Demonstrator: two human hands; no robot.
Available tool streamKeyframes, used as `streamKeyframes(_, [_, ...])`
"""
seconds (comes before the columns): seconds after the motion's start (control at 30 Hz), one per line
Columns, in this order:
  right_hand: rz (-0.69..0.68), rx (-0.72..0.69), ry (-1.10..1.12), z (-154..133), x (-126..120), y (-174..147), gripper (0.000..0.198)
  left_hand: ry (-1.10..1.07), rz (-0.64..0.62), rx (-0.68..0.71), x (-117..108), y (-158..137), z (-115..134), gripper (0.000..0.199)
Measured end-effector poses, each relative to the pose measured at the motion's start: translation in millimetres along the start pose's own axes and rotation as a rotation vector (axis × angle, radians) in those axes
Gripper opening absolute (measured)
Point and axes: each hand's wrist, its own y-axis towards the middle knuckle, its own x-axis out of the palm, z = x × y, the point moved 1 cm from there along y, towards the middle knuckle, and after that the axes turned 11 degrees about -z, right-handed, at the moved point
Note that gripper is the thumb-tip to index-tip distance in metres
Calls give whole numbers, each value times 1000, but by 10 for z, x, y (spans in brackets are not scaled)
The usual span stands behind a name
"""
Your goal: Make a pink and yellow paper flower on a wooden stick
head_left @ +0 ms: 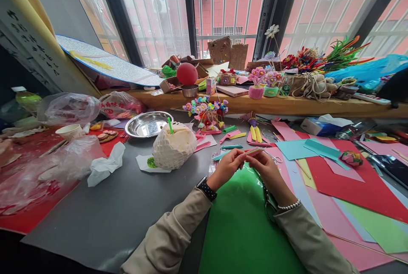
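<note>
My left hand (228, 166), with a dark watch at the wrist, is closed on one end of a folded strip of pink and green paper (254, 151). My right hand (267, 170) pinches the same strip from the other side, so both hands meet over a glossy green sheet (242, 227). Scissors (270, 209) lie under my right wrist, their blades partly hidden. Just beyond my hands are folded paper pieces, among them a yellow strip (239, 135) and a teal strip (231, 146).
Left of my hands stands a net-wrapped coconut (174, 146) with a green straw, near a metal plate (148, 123). Coloured paper sheets (357, 176) overlap on the right. Behind, a flower bouquet (208, 112) stands before a crowded wooden ledge (172, 103). Plastic bags (73, 155) lie left.
</note>
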Motion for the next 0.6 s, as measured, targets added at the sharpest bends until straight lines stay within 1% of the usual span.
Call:
streamKeyframes(0.17, [-12, -15, -22, 10, -5, -11, 22, 19, 20, 2, -8, -4, -46, 31])
streamKeyframes(0.3, [-27, -14, -33, 14, -13, -10, 25, -6, 16, 0, -12, -13, -2, 30])
streamKeyframes(0.4, [-35, -19, -58, -20, -67, -21, 34, -19, 16, -8, -37, -12, 42, 31])
streamKeyframes(0.47, [-12, -44, -181, -67, -133, -33, 46, 14, 34, -23, -68, -8, 54, 31])
streamKeyframes(0.5, [1, -79, -299, -94, -169, -37, 48, 38, 42, -32, -83, -4, 52, 30])
streamKeyframes(0.6, [14, -258, -770, -165, -247, -31, 42, 93, 43, -48, -114, 13, 22, 31])
